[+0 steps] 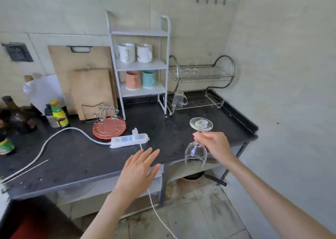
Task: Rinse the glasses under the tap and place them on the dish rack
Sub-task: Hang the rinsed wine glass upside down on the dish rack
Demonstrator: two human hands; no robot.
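Note:
My right hand (215, 144) grips the stem of a clear wine glass (195, 155), held upside down with its foot up and its bowl hanging past the counter's front edge. My left hand (138, 171) hovers flat and open over the front edge of the counter, holding nothing. The two-tier wire dish rack (216, 76) stands at the back right corner. Clear glasses (190, 69) rest upside down on its upper tier, faint against the wall. A glass jug (178, 98) sits on the lower tier. No tap is in view.
A white shelf unit (140, 66) with mugs stands left of the rack. On the dark counter (72, 158) lie a white power strip (130, 140) with its cable, a red tray (109, 127), cutting boards (87, 86) and bottles (58, 113). A pan (196, 177) sits below the counter.

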